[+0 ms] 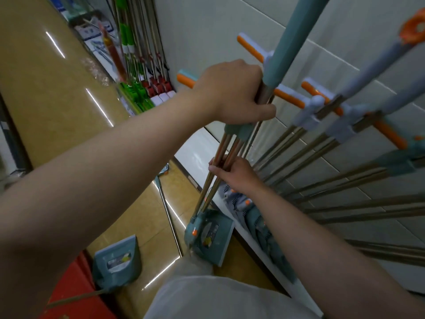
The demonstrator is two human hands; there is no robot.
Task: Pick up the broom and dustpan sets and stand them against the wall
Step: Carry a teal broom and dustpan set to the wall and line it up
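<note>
Both wrapped round the poles [207, 192], left grip [232, 93] high and right grip [236, 174] low hold a broom and dustpan set [211, 233], lying 7-to-1 o'clock, with the wall [230, 31] at 2 o'clock.

The held set [211, 238] is standing just left of the row of sets [308, 118] leaning on the wall [207, 31], left hand [232, 93] gripping above right hand [236, 174]. A second dustpan [119, 263] is sitting on the floor [46, 88] further left, a loose pole [168, 215] lying between.
</note>
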